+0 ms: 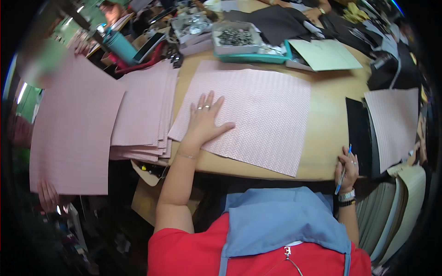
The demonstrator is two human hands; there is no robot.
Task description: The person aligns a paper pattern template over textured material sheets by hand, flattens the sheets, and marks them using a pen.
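My left hand (206, 120) lies flat with its fingers spread on a pink sheet with a zigzag pattern (262, 115), near the sheet's left side. At the table's front right edge, my right hand (347, 168) is closed around a blue pen (340, 177). Just beyond that hand lies a black piece (358, 133), with another patterned pink sheet (395, 124) to its right. A stack of pink sheets (140, 108) sits left of my left hand.
At the left, a person holds up a large pink sheet (76, 124). The wooden table (327, 110) bears a tray of small metal parts (235, 39), a pale green board (326, 55) and dark fabric (276, 23). Another person's hands (314, 13) are at the far side.
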